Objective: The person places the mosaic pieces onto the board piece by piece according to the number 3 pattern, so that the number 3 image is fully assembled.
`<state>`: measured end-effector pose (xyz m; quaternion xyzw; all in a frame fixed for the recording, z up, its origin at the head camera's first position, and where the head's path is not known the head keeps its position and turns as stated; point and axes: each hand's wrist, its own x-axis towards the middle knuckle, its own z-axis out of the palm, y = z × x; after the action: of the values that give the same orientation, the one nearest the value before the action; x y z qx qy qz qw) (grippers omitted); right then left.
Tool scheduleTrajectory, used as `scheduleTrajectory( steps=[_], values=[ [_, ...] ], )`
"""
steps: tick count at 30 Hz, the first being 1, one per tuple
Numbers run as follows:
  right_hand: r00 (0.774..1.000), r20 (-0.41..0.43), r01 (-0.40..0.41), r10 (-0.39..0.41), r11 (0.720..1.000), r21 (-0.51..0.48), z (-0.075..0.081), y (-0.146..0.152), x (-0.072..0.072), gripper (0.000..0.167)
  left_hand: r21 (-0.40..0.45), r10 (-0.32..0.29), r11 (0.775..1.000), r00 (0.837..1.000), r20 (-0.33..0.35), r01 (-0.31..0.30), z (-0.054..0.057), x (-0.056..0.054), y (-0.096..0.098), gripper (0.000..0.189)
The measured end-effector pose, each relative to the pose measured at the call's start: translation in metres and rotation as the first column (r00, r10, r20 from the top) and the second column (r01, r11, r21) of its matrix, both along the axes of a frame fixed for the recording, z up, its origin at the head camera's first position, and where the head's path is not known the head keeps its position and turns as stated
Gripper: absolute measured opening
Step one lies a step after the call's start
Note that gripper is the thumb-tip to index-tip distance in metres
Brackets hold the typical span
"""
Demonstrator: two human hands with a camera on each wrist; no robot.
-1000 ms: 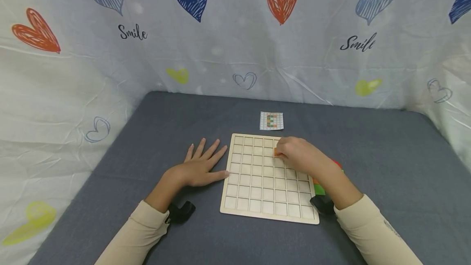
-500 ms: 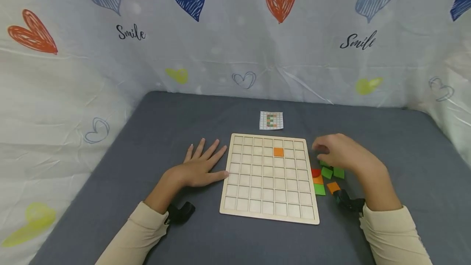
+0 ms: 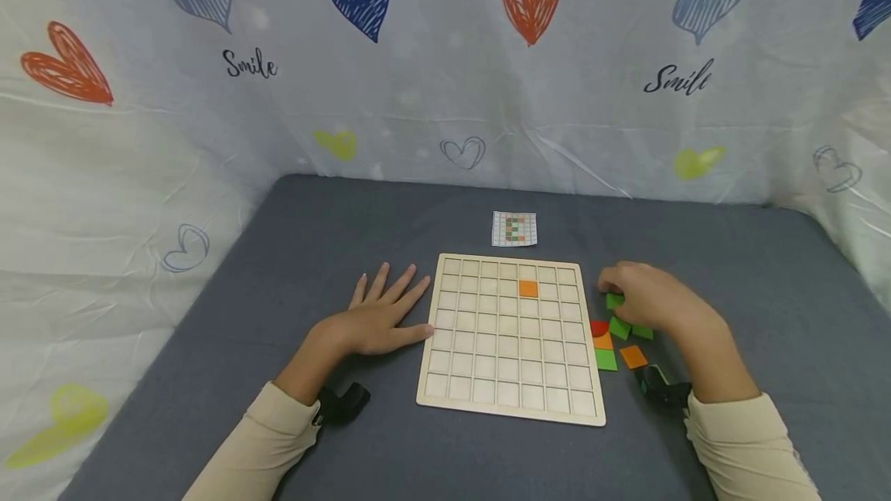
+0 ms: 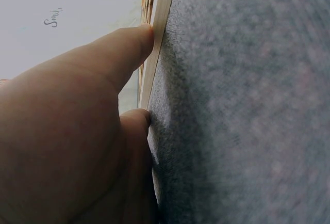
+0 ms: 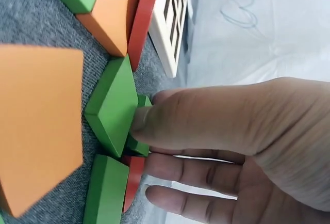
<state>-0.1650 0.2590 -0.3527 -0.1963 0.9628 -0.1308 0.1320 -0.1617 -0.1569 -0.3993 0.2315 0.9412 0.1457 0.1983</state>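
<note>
Board, near rows: We see only bare cells across the lower half of the wooden grid board (image 3: 506, 345), flat on the worktop (image 3: 355, 454).
Edge pieces: Along the board's right edge we count a green tile (image 3: 606, 360), an orange tile (image 3: 602, 342) and a red piece (image 3: 599, 328), none in a cell.
Loose orange tile: We find the loose orange tile (image 3: 633, 356) just beside them.
Left grip: The left hand (image 3: 376, 325) has its fingers spread apart, holding nothing, its thumb touching the board's left edge.
Right grip: The right hand (image 3: 654, 298) has thumb and fingers about a spare green tile (image 3: 615, 301); we cannot tell whether they clamp it.
Done: One placed orange tile (image 3: 528, 288) sits in the second row from the top, fifth column from the left.
Pattern card: Beyond the board, the card (image 3: 514, 229) shows many coloured cells, too small for us to read singly.
Still to lay: Taking the card as guide, we judge the work barely begun, nearly all the pattern remaining.
</note>
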Motion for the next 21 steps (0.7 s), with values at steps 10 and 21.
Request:
scheduleTrajectory(
  steps=[10,21],
  values=[
    [1.0,-0.024,-0.02,0.02,1.0,-0.023,-0.001,-0.002,-0.001,0.033,-0.008,-0.006,1.0,1.0,-0.005,0.006,0.001,0.0,0.0,0.086],
    [0.996,-0.064,-0.063,0.057,0.994,-0.089,0.004,-0.016,-0.003,0.027,-0.007,-0.006,1.0,1.0,-0.008,0.006,0.0,0.0,0.0,0.086]
  ],
)
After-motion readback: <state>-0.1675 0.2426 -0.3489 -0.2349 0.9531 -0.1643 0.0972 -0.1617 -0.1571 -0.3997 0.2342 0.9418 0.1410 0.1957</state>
